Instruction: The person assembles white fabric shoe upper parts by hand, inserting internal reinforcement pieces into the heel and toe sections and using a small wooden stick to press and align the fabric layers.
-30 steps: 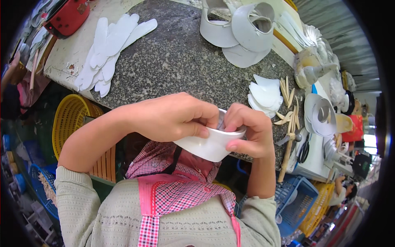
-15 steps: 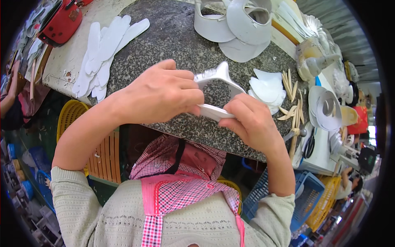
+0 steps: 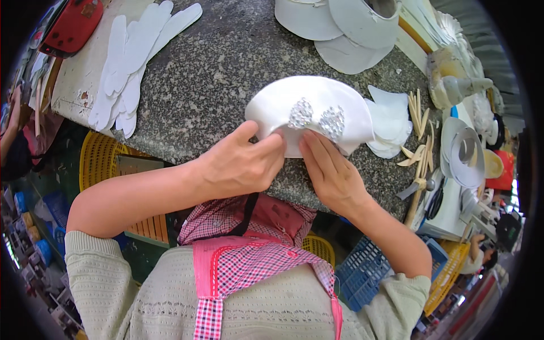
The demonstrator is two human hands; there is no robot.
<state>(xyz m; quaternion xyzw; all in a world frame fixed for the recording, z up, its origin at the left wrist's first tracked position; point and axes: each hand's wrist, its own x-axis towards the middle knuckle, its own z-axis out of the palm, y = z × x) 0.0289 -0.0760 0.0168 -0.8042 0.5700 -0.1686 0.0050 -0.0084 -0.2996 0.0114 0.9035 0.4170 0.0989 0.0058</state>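
A glossy white satin piece, curved like a hat brim (image 3: 309, 93), is held above the speckled stone tabletop (image 3: 221, 68). Two teardrop-shaped clusters of silver rhinestones (image 3: 332, 123) sit on its face. My left hand (image 3: 241, 161) pinches its near left edge, the fingers curled. Against the near edge just below the rhinestones, my right hand (image 3: 331, 173) presses its fingers close together; its thumb is hidden. Right of the piece lie thin white curved sheets (image 3: 388, 124), overlapping one another.
Long white strips (image 3: 133, 62) are piled at left, near a red container (image 3: 73, 28). White visor-like shapes (image 3: 351, 34) are stacked at the back. Pale pointed sticks (image 3: 419, 116) and a hammer (image 3: 422, 185) lie at right. Below stand a yellow basket (image 3: 99, 158) and blue crate (image 3: 362, 272).
The satin piece has been turned so that its broad face and rhinestones show, where before its open ring shape showed. Both hands have shifted to its near edge.
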